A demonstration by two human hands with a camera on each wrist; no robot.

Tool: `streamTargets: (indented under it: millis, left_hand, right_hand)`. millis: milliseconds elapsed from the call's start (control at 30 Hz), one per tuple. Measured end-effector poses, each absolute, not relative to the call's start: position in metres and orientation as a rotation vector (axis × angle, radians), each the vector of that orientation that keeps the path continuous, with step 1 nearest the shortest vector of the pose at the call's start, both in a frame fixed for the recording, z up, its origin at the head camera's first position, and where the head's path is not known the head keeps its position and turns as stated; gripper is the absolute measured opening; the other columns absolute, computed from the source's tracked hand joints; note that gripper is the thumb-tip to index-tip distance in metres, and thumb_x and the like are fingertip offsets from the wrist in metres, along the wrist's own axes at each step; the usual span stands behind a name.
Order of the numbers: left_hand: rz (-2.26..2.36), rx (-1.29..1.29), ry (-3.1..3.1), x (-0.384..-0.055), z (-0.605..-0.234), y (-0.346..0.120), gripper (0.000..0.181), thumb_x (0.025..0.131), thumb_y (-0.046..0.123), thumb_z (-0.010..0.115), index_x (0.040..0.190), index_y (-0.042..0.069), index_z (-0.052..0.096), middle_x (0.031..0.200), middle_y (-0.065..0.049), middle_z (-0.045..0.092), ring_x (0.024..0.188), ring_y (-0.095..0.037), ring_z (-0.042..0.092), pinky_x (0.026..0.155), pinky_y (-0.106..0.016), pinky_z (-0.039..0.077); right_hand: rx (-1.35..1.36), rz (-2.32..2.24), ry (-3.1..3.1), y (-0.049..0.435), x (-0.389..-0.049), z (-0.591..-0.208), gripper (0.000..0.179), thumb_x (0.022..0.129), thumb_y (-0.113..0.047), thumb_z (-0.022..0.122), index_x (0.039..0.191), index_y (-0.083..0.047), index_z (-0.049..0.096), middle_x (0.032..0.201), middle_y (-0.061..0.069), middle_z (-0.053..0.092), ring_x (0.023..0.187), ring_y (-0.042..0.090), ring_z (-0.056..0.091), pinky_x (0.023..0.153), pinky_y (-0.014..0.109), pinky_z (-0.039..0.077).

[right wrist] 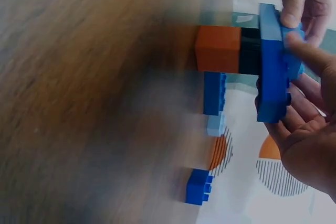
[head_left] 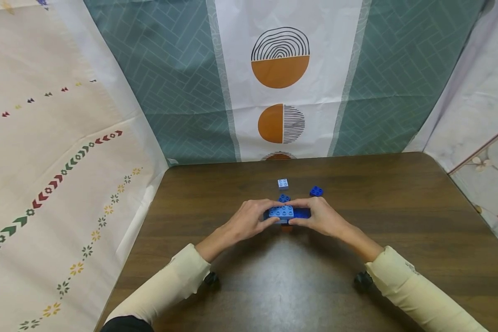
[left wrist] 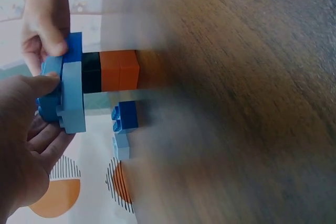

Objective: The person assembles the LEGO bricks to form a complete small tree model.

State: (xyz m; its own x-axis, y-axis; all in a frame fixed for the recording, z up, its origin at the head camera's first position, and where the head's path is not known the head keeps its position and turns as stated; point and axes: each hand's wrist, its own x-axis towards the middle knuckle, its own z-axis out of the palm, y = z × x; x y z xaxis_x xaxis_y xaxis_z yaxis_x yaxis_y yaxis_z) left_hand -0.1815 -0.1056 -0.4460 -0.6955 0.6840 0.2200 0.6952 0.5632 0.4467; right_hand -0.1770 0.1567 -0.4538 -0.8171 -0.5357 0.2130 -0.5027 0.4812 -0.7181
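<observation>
A small tower of toy building bricks stands on the table between both hands. Its base is orange bricks, with a black brick above. Over that, a light blue brick and a dark blue brick lie end to end. A mid-blue brick sits across these two at the top. My left hand pinches the mid-blue brick from the left, thumb on the near side and fingers on the far side. From the right, my right hand pinches the top bricks the same way.
Behind the tower lie a blue brick and a pale blue brick. Another dark blue brick is farther right, just beyond the right hand. Patterned cloth hangs along the far edge of the brown wooden table.
</observation>
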Motion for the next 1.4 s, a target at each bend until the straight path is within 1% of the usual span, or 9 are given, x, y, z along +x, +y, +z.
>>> streamTargets:
  millis: [167,267,400,533,667,733,833,1067,1400]
  left_hand:
    - [-0.812,-1.227,-2.745,-0.181,-0.447,-0.105,0.044,0.103,0.026,0.074,0.142,0.009,0.067,0.129,-0.009,0.074,0.097,-0.017,0.070,0.091,-0.030,0.060]
    - [-0.845,-1.217,-2.741,-0.182,-0.449,-0.106,0.044,0.102,0.025,0.075,0.142,0.009,0.067,0.129,-0.008,0.074,0.095,-0.019,0.071,0.089,-0.029,0.059]
    - [-0.897,-1.201,-2.746,-0.184,-0.452,-0.108,0.044,0.101,0.026,0.076,0.142,0.012,0.067,0.131,-0.005,0.074,0.098,-0.015,0.070,0.091,-0.028,0.058]
    - [-1.042,-1.179,-2.742,-0.187,-0.458,-0.111,0.044,0.100,0.026,0.077,0.142,0.014,0.067,0.133,-0.004,0.073,0.104,-0.010,0.069,0.095,-0.029,0.058]
    - [-1.308,-1.126,-2.713,-0.189,-0.469,-0.115,0.038,0.103,0.024,0.074,0.139,0.013,0.068,0.135,-0.004,0.072,0.116,-0.011,0.069,0.101,-0.035,0.056]
    - [-1.413,-1.099,-2.677,-0.189,-0.475,-0.116,0.035,0.105,0.023,0.072,0.138,0.013,0.069,0.135,-0.004,0.072,0.121,-0.013,0.068,0.104,-0.038,0.055]
    - [-1.492,-1.066,-2.626,-0.188,-0.482,-0.117,0.034,0.105,0.023,0.072,0.138,0.015,0.070,0.136,-0.002,0.071,0.123,-0.014,0.068,0.104,-0.042,0.055]
    - [-1.565,-1.044,-2.557,-0.185,-0.488,-0.115,0.033,0.104,0.021,0.072,0.137,0.017,0.072,0.134,-0.002,0.072,0.117,-0.015,0.070,0.100,-0.042,0.057]
    - [-1.586,-1.055,-2.499,-0.185,-0.492,-0.114,0.035,0.103,0.016,0.073,0.138,0.015,0.071,0.134,-0.004,0.072,0.115,-0.017,0.071,0.098,-0.046,0.059]
  right_hand:
    - [-0.936,-1.327,2.688,0.156,-0.175,-0.450,0.039,0.094,-0.019,0.084,0.129,-0.004,0.076,0.124,0.015,0.076,0.110,0.031,0.075,0.089,0.045,0.062]
    - [-0.934,-1.345,2.687,0.154,-0.175,-0.449,0.037,0.093,-0.019,0.084,0.126,-0.003,0.078,0.121,0.014,0.077,0.106,0.028,0.077,0.084,0.041,0.063]
    - [-0.930,-1.360,2.678,0.154,-0.176,-0.450,0.035,0.094,-0.018,0.084,0.125,-0.004,0.079,0.119,0.014,0.077,0.096,0.021,0.077,0.078,0.035,0.063]
    - [-0.928,-1.372,2.668,0.154,-0.177,-0.451,0.033,0.094,-0.017,0.084,0.124,-0.005,0.079,0.118,0.014,0.078,0.086,0.015,0.072,0.069,0.027,0.058]
    - [-0.928,-1.371,2.668,0.153,-0.177,-0.452,0.033,0.093,-0.018,0.084,0.123,-0.005,0.080,0.117,0.014,0.078,0.078,0.017,0.066,0.060,0.023,0.051]
    - [-0.926,-1.372,2.664,0.153,-0.178,-0.452,0.033,0.093,-0.018,0.084,0.123,-0.004,0.080,0.117,0.015,0.078,0.077,0.019,0.066,0.059,0.023,0.050]
    - [-0.920,-1.374,2.660,0.153,-0.177,-0.452,0.034,0.093,-0.018,0.084,0.124,-0.004,0.079,0.118,0.015,0.078,0.079,0.018,0.068,0.063,0.027,0.054]
    - [-0.923,-1.379,2.646,0.154,-0.177,-0.453,0.034,0.094,-0.018,0.083,0.125,-0.004,0.079,0.120,0.015,0.077,0.094,0.017,0.075,0.076,0.038,0.062]
    - [-0.918,-1.408,2.637,0.154,-0.179,-0.456,0.034,0.094,-0.018,0.083,0.126,-0.005,0.079,0.120,0.013,0.077,0.094,0.017,0.075,0.075,0.037,0.062]
